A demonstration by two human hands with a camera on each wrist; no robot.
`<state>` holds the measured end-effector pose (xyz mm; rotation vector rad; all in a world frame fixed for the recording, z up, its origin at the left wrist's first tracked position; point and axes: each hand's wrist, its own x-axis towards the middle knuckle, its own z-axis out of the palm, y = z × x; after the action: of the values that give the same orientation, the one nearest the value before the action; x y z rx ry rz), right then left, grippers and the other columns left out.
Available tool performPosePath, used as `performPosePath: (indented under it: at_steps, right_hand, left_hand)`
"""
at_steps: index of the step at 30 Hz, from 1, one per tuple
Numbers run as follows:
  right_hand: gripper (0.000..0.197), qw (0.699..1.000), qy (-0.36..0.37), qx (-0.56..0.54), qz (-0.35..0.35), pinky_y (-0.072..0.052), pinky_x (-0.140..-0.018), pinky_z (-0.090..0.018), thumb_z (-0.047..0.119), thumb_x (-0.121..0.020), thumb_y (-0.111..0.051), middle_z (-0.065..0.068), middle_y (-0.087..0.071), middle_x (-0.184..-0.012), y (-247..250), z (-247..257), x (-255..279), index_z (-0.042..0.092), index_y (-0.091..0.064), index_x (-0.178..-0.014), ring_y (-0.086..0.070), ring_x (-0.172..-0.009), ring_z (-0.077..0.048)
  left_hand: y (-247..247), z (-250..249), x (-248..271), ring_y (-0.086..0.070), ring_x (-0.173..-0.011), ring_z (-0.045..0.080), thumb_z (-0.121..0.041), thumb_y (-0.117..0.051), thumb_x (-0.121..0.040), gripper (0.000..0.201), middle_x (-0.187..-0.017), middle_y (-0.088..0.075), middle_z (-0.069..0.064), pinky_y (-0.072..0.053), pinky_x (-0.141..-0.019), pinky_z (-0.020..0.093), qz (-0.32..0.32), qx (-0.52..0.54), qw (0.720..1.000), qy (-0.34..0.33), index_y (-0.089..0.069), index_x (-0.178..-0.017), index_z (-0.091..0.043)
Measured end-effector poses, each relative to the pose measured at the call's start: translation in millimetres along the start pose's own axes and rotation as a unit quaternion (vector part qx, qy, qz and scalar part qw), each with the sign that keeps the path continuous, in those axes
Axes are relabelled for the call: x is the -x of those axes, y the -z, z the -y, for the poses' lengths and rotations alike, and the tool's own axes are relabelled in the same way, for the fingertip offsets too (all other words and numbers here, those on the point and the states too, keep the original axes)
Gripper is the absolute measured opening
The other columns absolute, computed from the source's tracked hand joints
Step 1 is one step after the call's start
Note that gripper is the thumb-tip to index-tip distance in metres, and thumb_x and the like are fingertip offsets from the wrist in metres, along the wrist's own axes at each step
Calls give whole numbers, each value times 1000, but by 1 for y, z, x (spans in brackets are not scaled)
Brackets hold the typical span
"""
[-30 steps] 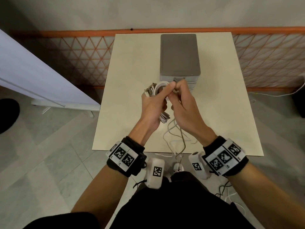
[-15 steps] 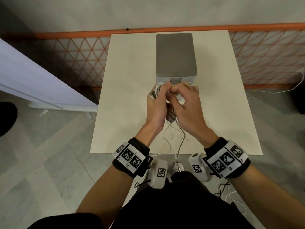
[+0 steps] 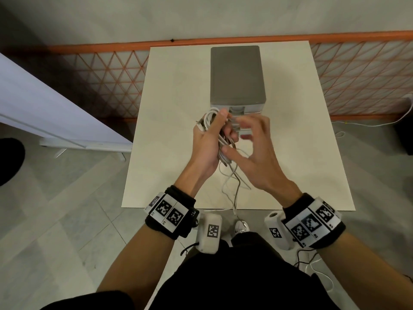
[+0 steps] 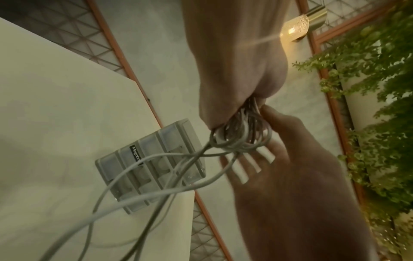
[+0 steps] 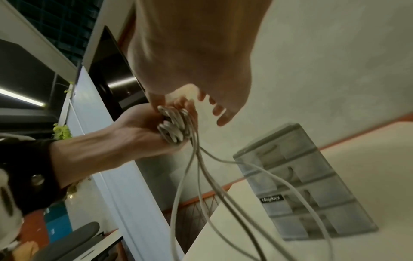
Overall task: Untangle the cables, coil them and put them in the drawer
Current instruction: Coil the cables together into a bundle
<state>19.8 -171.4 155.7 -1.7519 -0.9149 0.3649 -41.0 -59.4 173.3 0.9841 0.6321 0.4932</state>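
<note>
My left hand (image 3: 207,144) grips a coil of white and grey cables (image 3: 211,118) above the cream table (image 3: 169,130), just in front of the grey drawer unit (image 3: 237,74). Loose strands (image 3: 234,182) hang from the coil over the table's near edge. My right hand (image 3: 257,157) is beside the coil with its fingers spread and blurred, the thumb touching the cables. In the left wrist view the coil (image 4: 241,134) sticks out of my left hand (image 4: 234,61), with the right hand (image 4: 290,167) against it. The right wrist view shows the coil (image 5: 174,127), the drawer unit (image 5: 312,176) and its closed drawers.
A white panel on feet (image 3: 44,108) stands left of the table. An orange mesh fence (image 3: 111,81) runs behind it. A white cable (image 3: 380,124) lies on the floor at the right. The table surface around the drawer unit is bare.
My right hand has let go of its pinch at the top of the coil and spread its fingers, shifting right and down. The left hand keeps the coil.
</note>
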Motion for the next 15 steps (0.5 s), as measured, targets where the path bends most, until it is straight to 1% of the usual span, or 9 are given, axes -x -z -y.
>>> performPosePath:
  at_steps: [2,3,4,5,7,9,11,12,15]
  right_hand:
    - [65,990,-73,-104,63,-46,-103,-37,36,-75,-73,0,-48,-127,-2,-4,-1,18,-39,-127,-52,-121,-11]
    - [64,976,-115,-149,114,-49,-98,-36,37,-73,-73,2,-52,-119,-1,-6,-5,17,-39,-124,-57,-111,-8]
    - [58,957,-151,-175,177,-51,-91,-34,35,-72,-73,3,-55,-108,1,-5,-10,15,-44,-118,-59,-99,-7]
    - [45,939,-174,-179,236,-52,-83,-31,31,-74,-73,1,-56,-97,3,-3,-15,13,-50,-109,-58,-89,-8]
    - [18,922,-184,-155,304,-47,-74,-25,18,-79,-70,0,-55,-79,9,3,-21,12,-56,-88,-54,-79,-10]
    - [11,913,-192,-150,327,-48,-76,-25,6,-83,-69,-2,-61,-76,10,5,-24,8,-60,-87,-58,-79,-13]
    - [7,908,-195,-159,335,-50,-82,-32,2,-86,-66,-7,-67,-77,7,4,-23,5,-62,-90,-63,-82,-19]
    - [5,907,-196,-162,336,-50,-81,-34,1,-87,-65,-6,-66,-75,5,5,-21,5,-62,-90,-62,-79,-19]
    - [14,908,-199,-141,340,-45,-68,-29,0,-92,-59,1,-55,-66,1,5,-17,8,-55,-80,-51,-65,-12]
  left_hand:
    - [-1,-5,-1,-47,-48,15,-18,-59,-100,29,-57,-44,2,-42,-51,30,12,29,999,15,-54,-72,-12]
    - [-3,-5,-1,-43,-46,14,-17,-60,-100,32,-56,-40,1,-40,-48,28,14,34,999,21,-49,-70,-13]
    - [-3,-4,0,-38,-44,13,-16,-62,-98,36,-55,-35,1,-38,-46,27,12,35,999,26,-44,-67,-14]
    - [-4,-3,2,-35,-44,13,-16,-65,-97,41,-54,-30,0,-37,-45,26,11,31,999,29,-39,-65,-16]
    - [-7,0,4,-31,-44,12,-18,-68,-94,46,-53,-26,-1,-35,-44,26,7,27,999,35,-35,-63,-18]
    - [-7,2,6,-33,-44,11,-17,-69,-94,47,-51,-29,-2,-35,-44,25,-4,40,998,50,-36,-61,-19]
    - [-5,2,7,-38,-45,11,-16,-70,-93,47,-50,-32,-3,-37,-45,24,-12,46,997,58,-37,-59,-18]
    - [-3,1,7,-41,-46,11,-16,-71,-92,47,-49,-34,-3,-39,-46,25,-10,38,997,60,-39,-58,-19]
    - [2,-2,9,-47,-46,12,-17,-74,-90,51,-48,-38,-4,-43,-48,24,-15,-5,997,72,-43,-50,-24]
